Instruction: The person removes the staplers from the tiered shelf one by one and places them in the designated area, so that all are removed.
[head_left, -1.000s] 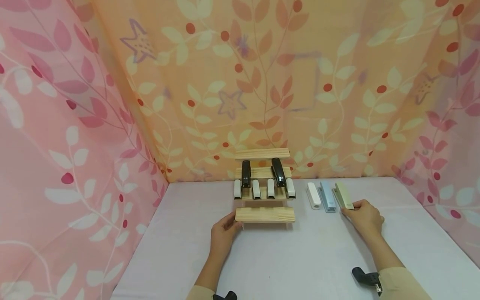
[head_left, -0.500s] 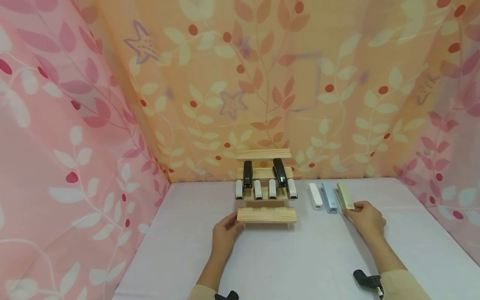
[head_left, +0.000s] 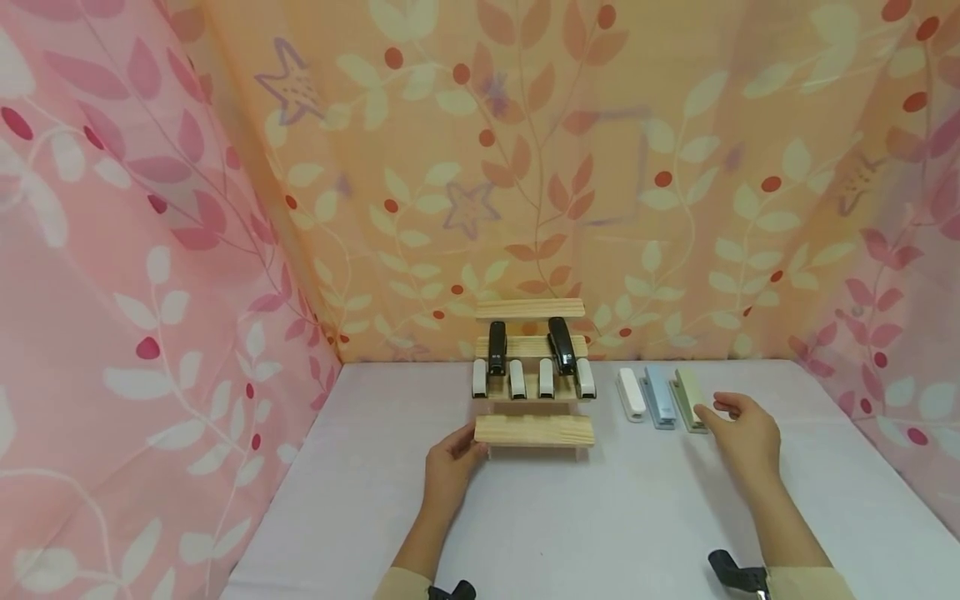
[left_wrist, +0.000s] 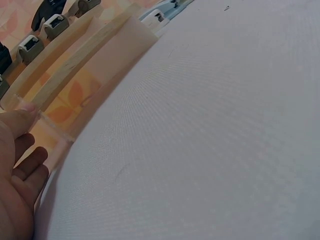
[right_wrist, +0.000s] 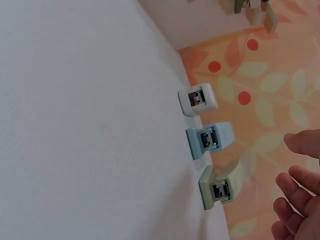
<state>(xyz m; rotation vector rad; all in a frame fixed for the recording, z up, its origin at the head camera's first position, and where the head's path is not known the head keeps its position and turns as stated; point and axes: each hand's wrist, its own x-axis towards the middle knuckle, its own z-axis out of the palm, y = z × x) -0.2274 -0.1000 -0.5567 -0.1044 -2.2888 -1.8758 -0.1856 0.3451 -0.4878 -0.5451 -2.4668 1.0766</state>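
My left hand (head_left: 450, 475) holds the left end of a tiered wooden rack (head_left: 534, 431) at its lowest shelf. In the left wrist view, the thumb lies at the corner of the rack's clear side panel (left_wrist: 52, 125), with the fingers bent below. My right hand (head_left: 746, 437) is beside the front end of a pale green stapler (head_left: 688, 398), fingers loose and holding nothing. The right wrist view shows a gap between that hand and the green stapler (right_wrist: 220, 189). To its left lie a light blue stapler (head_left: 660, 398) and a white stapler (head_left: 632, 395), in a row.
Two black staplers (head_left: 497, 348) lean on the rack's upper tiers. Several small white staplers (head_left: 547, 379) stand on the tier below them. A white-covered table (head_left: 615, 517) carries everything. Patterned orange cloth (head_left: 420, 250) hangs behind it, with pink cloth (head_left: 150, 400) at the left.
My right hand has let go of the green stapler and drawn a little away to the right. My left hand has stayed at the rack. The head view has shifted slightly.
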